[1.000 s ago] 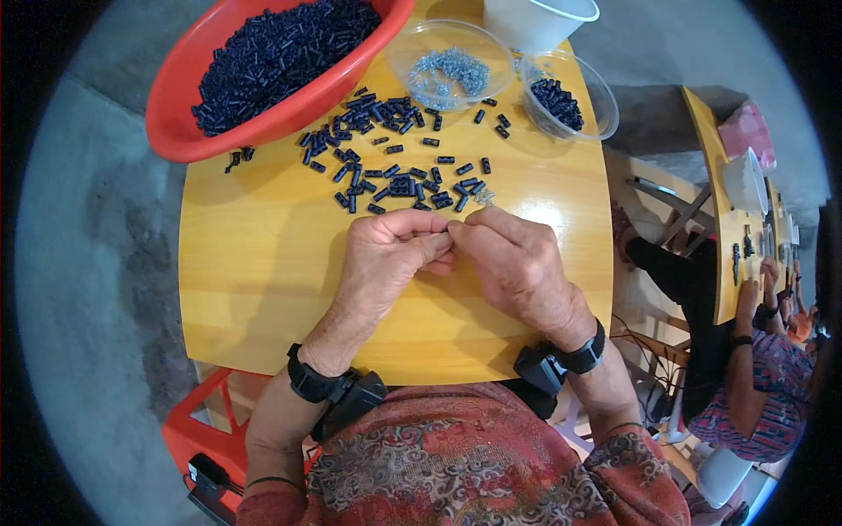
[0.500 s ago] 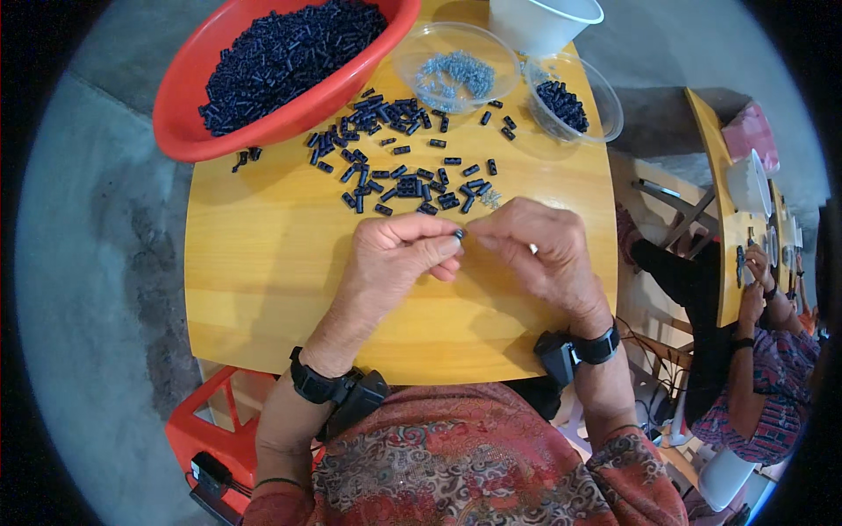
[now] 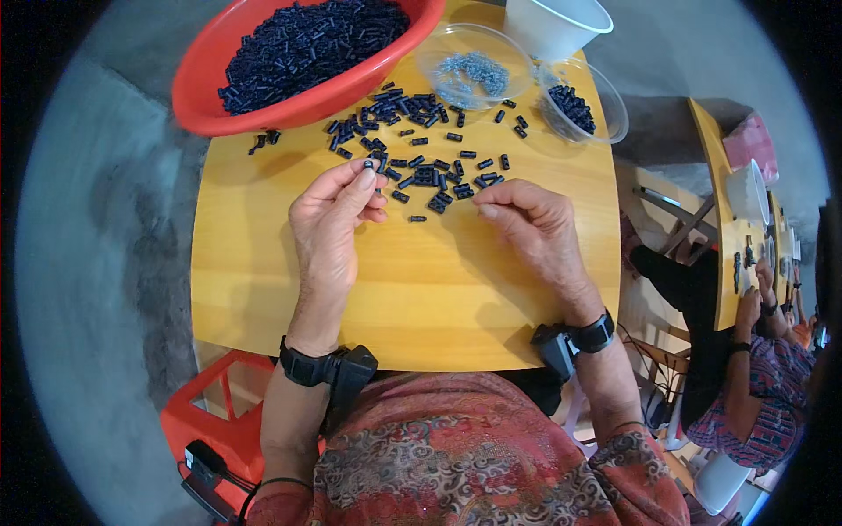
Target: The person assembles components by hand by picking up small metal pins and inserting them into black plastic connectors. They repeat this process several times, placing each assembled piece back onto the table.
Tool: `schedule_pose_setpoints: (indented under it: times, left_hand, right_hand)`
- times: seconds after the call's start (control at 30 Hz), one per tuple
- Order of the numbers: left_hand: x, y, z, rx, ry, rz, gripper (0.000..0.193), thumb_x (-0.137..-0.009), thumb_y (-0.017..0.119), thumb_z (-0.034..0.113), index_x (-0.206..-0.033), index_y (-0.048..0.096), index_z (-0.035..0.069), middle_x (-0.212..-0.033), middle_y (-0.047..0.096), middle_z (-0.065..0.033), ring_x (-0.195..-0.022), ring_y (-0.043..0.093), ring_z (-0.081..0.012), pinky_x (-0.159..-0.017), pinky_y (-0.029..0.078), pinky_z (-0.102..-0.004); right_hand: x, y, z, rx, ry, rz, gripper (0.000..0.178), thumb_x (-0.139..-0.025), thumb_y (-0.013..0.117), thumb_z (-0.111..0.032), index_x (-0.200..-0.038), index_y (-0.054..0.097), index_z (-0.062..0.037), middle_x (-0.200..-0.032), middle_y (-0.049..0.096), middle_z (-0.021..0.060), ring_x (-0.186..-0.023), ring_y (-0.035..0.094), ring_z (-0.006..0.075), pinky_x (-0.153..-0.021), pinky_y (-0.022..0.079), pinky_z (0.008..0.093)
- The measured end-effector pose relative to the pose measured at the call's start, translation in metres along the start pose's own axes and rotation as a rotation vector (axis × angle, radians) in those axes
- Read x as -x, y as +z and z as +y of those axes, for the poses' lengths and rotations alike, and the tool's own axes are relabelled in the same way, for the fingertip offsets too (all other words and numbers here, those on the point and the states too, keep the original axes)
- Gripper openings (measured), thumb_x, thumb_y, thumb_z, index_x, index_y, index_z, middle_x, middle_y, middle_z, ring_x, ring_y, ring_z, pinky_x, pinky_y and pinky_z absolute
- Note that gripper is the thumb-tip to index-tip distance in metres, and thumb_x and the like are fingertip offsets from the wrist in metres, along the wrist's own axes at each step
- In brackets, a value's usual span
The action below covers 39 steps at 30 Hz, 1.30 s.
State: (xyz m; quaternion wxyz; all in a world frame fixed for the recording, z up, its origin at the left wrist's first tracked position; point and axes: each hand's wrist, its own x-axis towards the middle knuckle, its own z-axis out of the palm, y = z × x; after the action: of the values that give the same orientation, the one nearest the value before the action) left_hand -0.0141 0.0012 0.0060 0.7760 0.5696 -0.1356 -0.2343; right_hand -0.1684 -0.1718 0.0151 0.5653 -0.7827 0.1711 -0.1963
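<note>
My left hand (image 3: 331, 215) pinches a small black plastic piece (image 3: 368, 165) upright between thumb and fingertips, over the left side of the scattered parts. My right hand (image 3: 533, 226) hovers at the right edge of that scatter, thumb and forefinger pressed together; whatever is between them cannot be made out. Loose black plastic pieces (image 3: 425, 176), short and tube-like, lie on the table between and beyond both hands. One lone black piece (image 3: 417, 219) rests nearest me.
A large red basin (image 3: 189, 96) heaped with black pieces stands far left. Behind the scatter are a clear bowl (image 3: 430, 74) of small silvery metal parts, a clear bowl (image 3: 614, 123) of black pieces and a white tub (image 3: 548, 39). Another person works at a table (image 3: 728, 289) on the right.
My hands have parted: the left moved left and away from me with the black piece, the right shifted slightly toward the scattered parts. The view has shifted a little.
</note>
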Motion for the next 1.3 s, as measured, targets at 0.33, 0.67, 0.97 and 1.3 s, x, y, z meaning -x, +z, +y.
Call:
schedule_pose_setpoints:
  times: [0.33, 0.67, 0.97, 1.3]
  left_hand:
    - [0.005, 0.007, -0.001, -0.047, -0.054, -0.079, 0.021, -0.087, 0.067, 0.006, -0.107, 0.066, -0.003, -0.086, 0.069, -0.0101, -0.068, 0.063, -0.0120, -0.061, 0.053, -0.0237]
    - [0.012, 0.010, -0.003, -0.025, -0.065, -0.160, 0.019, -0.089, 0.066, 0.010, -0.105, 0.066, 0.000, -0.086, 0.068, -0.0075, -0.068, 0.061, -0.0107, -0.062, 0.051, -0.0242]
    - [0.027, 0.038, -0.012, 0.023, -0.161, -0.298, 0.020, -0.087, 0.067, 0.006, -0.105, 0.066, -0.004, -0.084, 0.069, -0.0103, -0.067, 0.063, -0.0127, -0.061, 0.053, -0.0249]
    - [0.033, 0.053, -0.015, -0.026, -0.199, -0.331, 0.022, -0.087, 0.068, 0.007, -0.104, 0.066, -0.006, -0.085, 0.069, -0.0107, -0.069, 0.066, -0.0136, -0.062, 0.057, -0.0249]
  right_hand:
    - [-0.011, 0.048, -0.020, 0.647, -0.515, -0.119, 0.012, -0.078, 0.067, -0.015, -0.079, 0.058, -0.0074, -0.075, 0.050, 0.0082, -0.065, 0.060, 0.0246, -0.052, 0.049, 0.0359]
    - [0.000, 0.040, -0.013, 0.705, -0.449, -0.189, 0.010, -0.079, 0.064, -0.011, -0.084, 0.059, -0.0044, -0.079, 0.057, 0.0111, -0.068, 0.061, 0.0262, -0.057, 0.052, 0.0355]
    - [-0.003, -0.007, -0.004, -0.591, 0.223, -0.059, 0.014, -0.091, 0.064, -0.012, -0.103, 0.068, -0.0060, -0.080, 0.062, -0.0039, -0.060, 0.048, 0.0028, -0.052, 0.038, 0.0186]
    - [0.001, 0.003, 0.009, -0.996, 0.268, -0.106, 0.012, -0.089, 0.066, -0.010, -0.099, 0.067, -0.0051, -0.079, 0.062, -0.0008, -0.061, 0.048, 0.0048, -0.051, 0.035, 0.0190]
